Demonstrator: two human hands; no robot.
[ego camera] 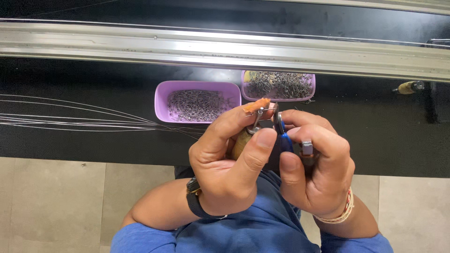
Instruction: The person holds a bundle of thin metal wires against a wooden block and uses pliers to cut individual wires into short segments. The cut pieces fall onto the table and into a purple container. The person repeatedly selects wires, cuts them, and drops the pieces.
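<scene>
View from above your bench, taking the near purple tray (161, 100) as landmark. Beyond the tray, a long pale metal rail (225, 49) crosses the whole dark worktop (70, 145). To the tray's left, a fan of thin steel wires (70, 117) lies flat on the worktop and converges toward your hands. Touching the tray's far right corner stands a second purple tray (243, 86); both hold heaps of small bent wire pieces, so a large stock appears already formed, though which heap is finished cannot be told. Well to the right of the trays, a small wooden-handled tool (408, 87) lies apart.

Just in front of the landmark tray, your left hand (225, 164) is curled around a wooden-handled tool (241, 143), its thumb and forefinger pinching a small wire clip (258, 119) at the tool's tip; an orange wrap covers that forefinger's tip. Your right hand (314, 168), beside it and touching, is closed around blue-handled pliers (281, 133) whose nose meets the clip. The clip sits between the two hands, above the worktop's near edge and not in either tray. Judged from this, one piece is mid-forming; its release into a tray is left to do.
</scene>
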